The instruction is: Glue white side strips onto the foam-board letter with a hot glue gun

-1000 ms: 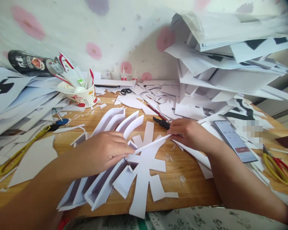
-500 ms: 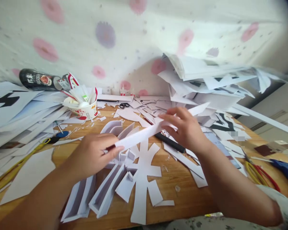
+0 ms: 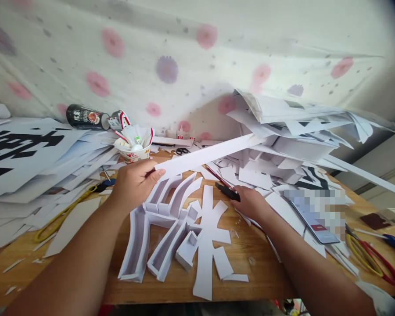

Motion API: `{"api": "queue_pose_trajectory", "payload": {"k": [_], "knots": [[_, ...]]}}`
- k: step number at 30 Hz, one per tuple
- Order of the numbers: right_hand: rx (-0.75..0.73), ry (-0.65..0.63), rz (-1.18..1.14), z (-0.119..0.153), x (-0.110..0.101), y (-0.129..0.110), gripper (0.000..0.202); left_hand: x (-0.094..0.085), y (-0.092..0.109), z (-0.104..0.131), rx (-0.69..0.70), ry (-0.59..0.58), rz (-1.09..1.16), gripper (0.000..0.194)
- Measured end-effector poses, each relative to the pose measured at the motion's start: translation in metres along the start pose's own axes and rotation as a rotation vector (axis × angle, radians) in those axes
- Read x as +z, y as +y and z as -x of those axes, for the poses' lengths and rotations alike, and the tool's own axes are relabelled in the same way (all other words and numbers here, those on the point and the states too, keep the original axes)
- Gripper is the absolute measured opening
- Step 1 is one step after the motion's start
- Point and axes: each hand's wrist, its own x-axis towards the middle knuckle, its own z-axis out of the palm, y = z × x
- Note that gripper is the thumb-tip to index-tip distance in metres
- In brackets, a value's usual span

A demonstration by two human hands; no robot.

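My left hand (image 3: pixel 136 182) pinches the near end of a long white strip (image 3: pixel 207 154), which slants up to the right above the table. My right hand (image 3: pixel 250 202) is closed on a black-handled cutter (image 3: pixel 228 192) lying low over the table. Below the strip lie white hollow letter pieces with raised walls (image 3: pixel 161 245). Beside them a flat, branching white piece (image 3: pixel 206 245) rests on the wood, with small offcuts (image 3: pixel 223 263) at its right.
A tub of wrappers (image 3: pixel 133 151) and a black can (image 3: pixel 85 117) stand at the back left. Paper sheets (image 3: pixel 19 158) pile up at left, more (image 3: pixel 283 112) at back right. A phone (image 3: pixel 312 219) and red-yellow scissors (image 3: pixel 368 254) lie at right.
My right hand has left the strip, moved down and closed on the black cutter. My left hand still holds the strip, now raised higher. The view has turned left.
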Motion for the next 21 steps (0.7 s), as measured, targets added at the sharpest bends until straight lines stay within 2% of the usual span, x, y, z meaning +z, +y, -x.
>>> {"api": "queue_pose_trajectory", "payload": {"k": [4,6,8,10,13,17,21], "knots": [[-0.051,-0.019,-0.143,0.016,-0.014,0.003,0.027,0.007,0.001,0.002,0.103,-0.078,0.018,0.032],[-0.113,-0.082,-0.469,0.029,-0.023,0.002,0.034,0.010,0.000,0.002,0.096,-0.107,0.001,0.031],[-0.167,-0.211,-0.794,0.042,-0.032,-0.004,0.046,0.012,-0.001,0.002,0.080,-0.120,-0.019,0.032],[-0.183,-0.280,-1.041,0.054,-0.038,-0.019,0.053,0.013,-0.001,0.002,0.073,-0.128,-0.025,0.033],[-0.186,-0.241,-1.325,0.063,-0.043,-0.056,0.056,0.013,0.003,0.004,0.091,-0.129,-0.020,0.033],[-0.238,-0.234,-1.408,0.063,-0.044,-0.102,0.054,0.013,0.008,0.007,0.127,-0.086,-0.020,0.034],[-0.269,-0.236,-1.368,0.066,-0.042,-0.121,0.051,0.013,0.010,0.008,0.166,-0.062,-0.009,0.036]]}}
